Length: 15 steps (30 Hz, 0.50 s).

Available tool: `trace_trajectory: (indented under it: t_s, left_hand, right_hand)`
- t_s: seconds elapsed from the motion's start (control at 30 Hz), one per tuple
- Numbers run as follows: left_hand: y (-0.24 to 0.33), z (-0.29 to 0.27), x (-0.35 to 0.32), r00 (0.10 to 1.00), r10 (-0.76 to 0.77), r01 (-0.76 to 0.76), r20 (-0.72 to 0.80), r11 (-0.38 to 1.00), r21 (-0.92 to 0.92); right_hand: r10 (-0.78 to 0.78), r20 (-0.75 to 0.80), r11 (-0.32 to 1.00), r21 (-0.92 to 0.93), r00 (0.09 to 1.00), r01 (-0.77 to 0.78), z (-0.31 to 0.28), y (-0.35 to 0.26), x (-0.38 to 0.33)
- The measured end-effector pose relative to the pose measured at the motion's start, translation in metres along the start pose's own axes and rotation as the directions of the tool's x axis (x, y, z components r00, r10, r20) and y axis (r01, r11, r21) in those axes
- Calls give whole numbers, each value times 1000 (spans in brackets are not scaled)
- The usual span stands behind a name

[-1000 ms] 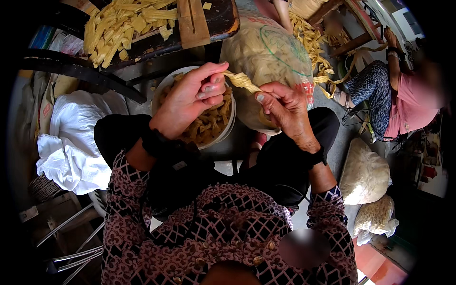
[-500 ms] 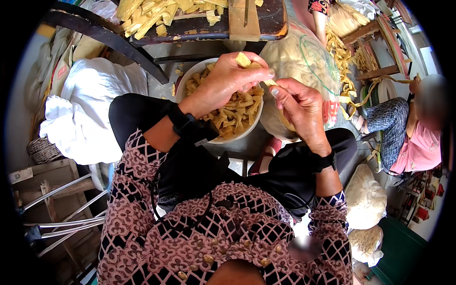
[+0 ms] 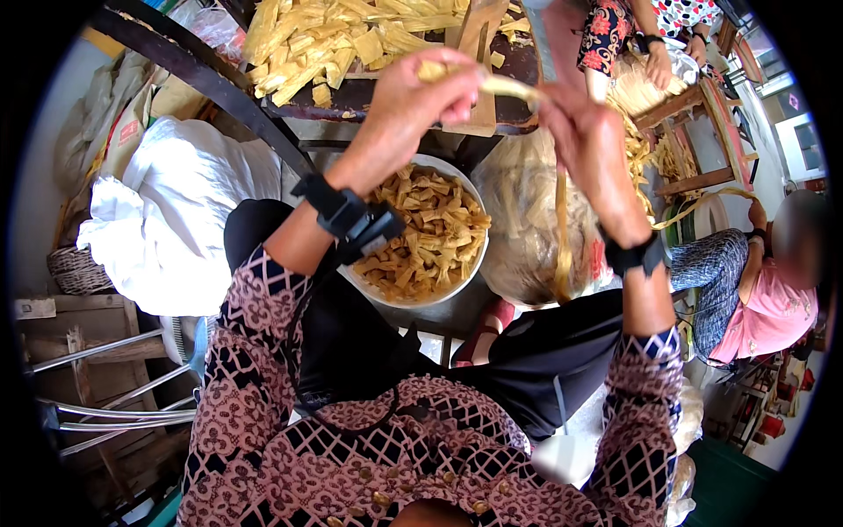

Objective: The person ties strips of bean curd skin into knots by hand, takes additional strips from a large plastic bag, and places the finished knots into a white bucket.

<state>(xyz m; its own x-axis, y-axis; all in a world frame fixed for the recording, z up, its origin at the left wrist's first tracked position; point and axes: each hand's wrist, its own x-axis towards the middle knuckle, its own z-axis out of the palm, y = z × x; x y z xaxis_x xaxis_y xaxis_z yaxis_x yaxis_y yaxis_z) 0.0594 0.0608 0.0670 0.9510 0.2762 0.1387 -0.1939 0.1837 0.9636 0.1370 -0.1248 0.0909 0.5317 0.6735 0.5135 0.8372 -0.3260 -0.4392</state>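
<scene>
My left hand [image 3: 413,101] is raised in front of the wooden bench, its fingers closed on a pale yellow, dry leaf-like strip [image 3: 507,87]. My right hand [image 3: 590,149], somewhat blurred, grips the same strip at its other end. A longer piece, the hanging yellow strip [image 3: 562,233], drops below my right hand over a large clear plastic bag [image 3: 514,211]. Under my hands stands a white basin [image 3: 485,250] full of short, folded yellow-brown pieces [image 3: 430,228]. Many flat yellow pieces [image 3: 325,44] lie on the dark bench [image 3: 520,75] beyond.
An upright wooden board [image 3: 479,53] stands on the bench. White cloth sacking [image 3: 176,211] is heaped at left, above metal tubes [image 3: 114,413]. A seated co-worker in pink [image 3: 768,307] is at right; another person's hands [image 3: 659,66] are at far right near a wooden frame [image 3: 702,132].
Both hands have risen away from me and spread apart, stretching the strip between them. More of the basin's contents shows. A long strip now hangs visibly below my right hand.
</scene>
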Motion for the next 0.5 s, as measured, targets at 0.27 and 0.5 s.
trace_trajectory:
  t_s: [0.27, 0.5]
  left_hand:
    - [-31, -15, 42, 994, -13, 7, -104, 998, -61]
    - [-19, -29, 4, 992, -79, 32, 95, 909, 415]
  right_hand:
    - [-108, 19, 987, -116, 994, 109, 38, 44, 33]
    - [321, 96, 916, 224, 942, -334, 39, 45, -19]
